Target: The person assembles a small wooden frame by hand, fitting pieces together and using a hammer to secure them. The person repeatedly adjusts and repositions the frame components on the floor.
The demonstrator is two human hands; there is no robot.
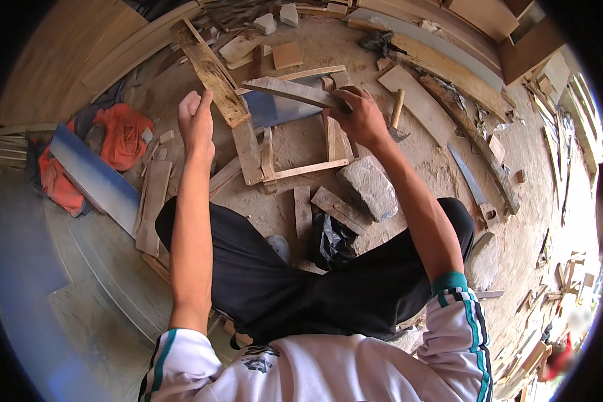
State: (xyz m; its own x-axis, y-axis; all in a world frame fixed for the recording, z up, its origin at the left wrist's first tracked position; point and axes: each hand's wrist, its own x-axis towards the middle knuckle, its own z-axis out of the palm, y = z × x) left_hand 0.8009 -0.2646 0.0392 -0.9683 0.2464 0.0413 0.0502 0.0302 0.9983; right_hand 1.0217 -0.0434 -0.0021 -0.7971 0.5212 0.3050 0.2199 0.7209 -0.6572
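My right hand (360, 119) grips one end of a narrow wooden slat (291, 92), which points left above a small wooden frame (306, 170). Beside a rough, stained plank (211, 70) is my left hand (197, 124), its fingers curled together against or close to the plank's left edge. Whether anything is in those fingers is hidden. The plank slants across the frame's left corner. Under the slat, a blue panel (275, 110) shows at the frame's far part. A hammer (398, 107) with a wooden handle lies just right of my right hand.
A handsaw (474, 184) rests on the dirt floor at right, near long boards (472, 124). A stone block (370, 187) and a black plastic bag (333, 240) lie between my knees. At left are orange cloth (124, 137) and a blue-white board (97, 177).
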